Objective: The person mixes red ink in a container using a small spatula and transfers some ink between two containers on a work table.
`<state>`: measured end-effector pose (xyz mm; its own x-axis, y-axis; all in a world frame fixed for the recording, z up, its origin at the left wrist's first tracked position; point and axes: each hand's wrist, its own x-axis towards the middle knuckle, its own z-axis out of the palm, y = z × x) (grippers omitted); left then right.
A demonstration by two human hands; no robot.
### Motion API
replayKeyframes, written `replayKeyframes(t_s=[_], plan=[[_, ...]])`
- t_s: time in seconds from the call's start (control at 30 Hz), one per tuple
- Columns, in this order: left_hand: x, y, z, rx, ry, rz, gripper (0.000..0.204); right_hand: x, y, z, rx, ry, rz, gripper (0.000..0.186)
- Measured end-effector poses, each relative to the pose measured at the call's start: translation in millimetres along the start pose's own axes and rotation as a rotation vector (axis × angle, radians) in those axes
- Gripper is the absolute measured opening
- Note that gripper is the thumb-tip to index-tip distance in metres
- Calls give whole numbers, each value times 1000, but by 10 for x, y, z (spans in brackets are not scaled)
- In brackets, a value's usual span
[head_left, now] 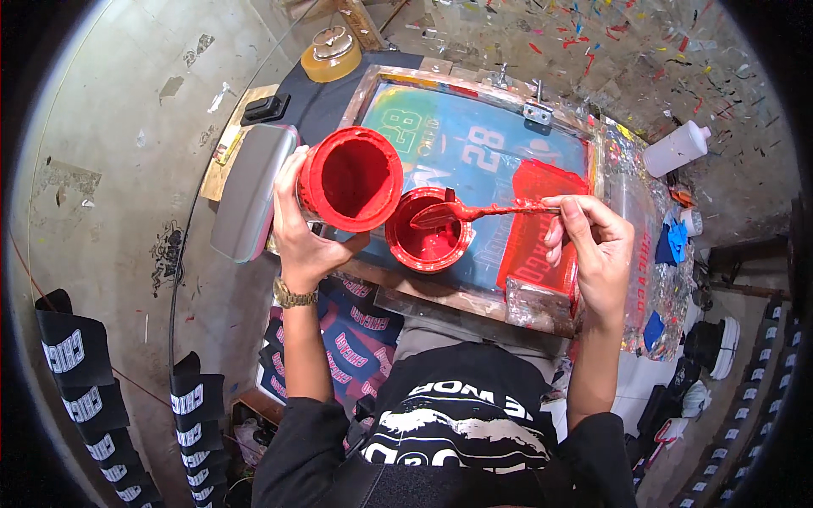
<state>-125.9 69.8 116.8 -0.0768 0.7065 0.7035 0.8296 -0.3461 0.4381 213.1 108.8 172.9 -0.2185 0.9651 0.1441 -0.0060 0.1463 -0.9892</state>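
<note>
My left hand (292,229) grips a red-smeared ink tub (315,182), tilted with its mouth toward me, at the upper left of a second, open tub of red ink (432,252). That second tub rests on a blue screen-printing screen (476,254) with pale stencil markings. My right hand (593,241) pinches the handle end of an ink-coated spoon (495,211), whose bowl is over the lower tub's opening. A band of red ink (546,182) covers the screen's right part.
A grey case (246,190), black object (262,108) and tape rolls (330,59) are on the left and back. A white bottle (676,151) and blue scraps (676,241) are at right. Dark printed pieces (76,356) hang at left. A paint-spattered wall stands behind.
</note>
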Motion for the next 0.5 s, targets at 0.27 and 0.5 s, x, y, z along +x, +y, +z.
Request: replayKeyframes(t_s=[0.27,0.5], plan=[[-4,17,42,-4,-19,38,113,59,-155,17,2,9,-44,25],[18,106,59,-25,-22,76,111,300,-383,442,12,-38,-139,19]])
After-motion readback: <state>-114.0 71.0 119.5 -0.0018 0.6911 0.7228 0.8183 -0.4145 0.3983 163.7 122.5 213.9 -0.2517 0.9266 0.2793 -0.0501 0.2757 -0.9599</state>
